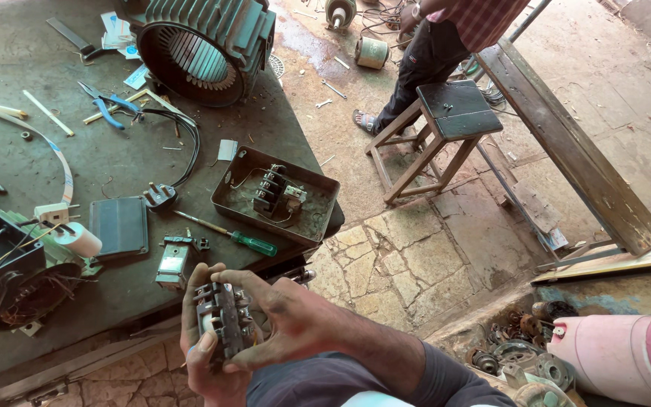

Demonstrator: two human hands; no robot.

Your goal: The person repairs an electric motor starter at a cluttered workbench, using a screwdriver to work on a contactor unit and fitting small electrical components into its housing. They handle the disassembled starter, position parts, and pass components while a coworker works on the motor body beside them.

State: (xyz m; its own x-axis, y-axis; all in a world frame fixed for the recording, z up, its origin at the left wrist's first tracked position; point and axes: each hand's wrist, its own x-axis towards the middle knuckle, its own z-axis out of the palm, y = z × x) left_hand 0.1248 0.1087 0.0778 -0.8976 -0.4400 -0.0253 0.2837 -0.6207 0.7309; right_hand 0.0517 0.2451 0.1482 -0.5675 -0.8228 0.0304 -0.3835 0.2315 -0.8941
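Note:
Both my hands hold a dark electrical switch block (224, 318) with metal terminals, just off the near edge of the workbench (107, 162). My left hand (203, 365) cups it from below and behind. My right hand (284, 320) wraps it from the right, fingers curled over its top. On the bench just beyond lie a green-handled screwdriver (231, 235), a small metal part (173, 262) and an open metal box (274, 196) with black terminal blocks and wires inside.
A large ribbed motor housing (205, 45) stands at the bench's far end, with blue pliers (103, 102), a black plug (161, 196), a grey cover plate (118, 224) and a black casing (1, 260) nearby. A wooden stool (438, 132), another person (446, 38), a leaning plank (574, 147) and a pink cylinder (619, 354) occupy the stone floor.

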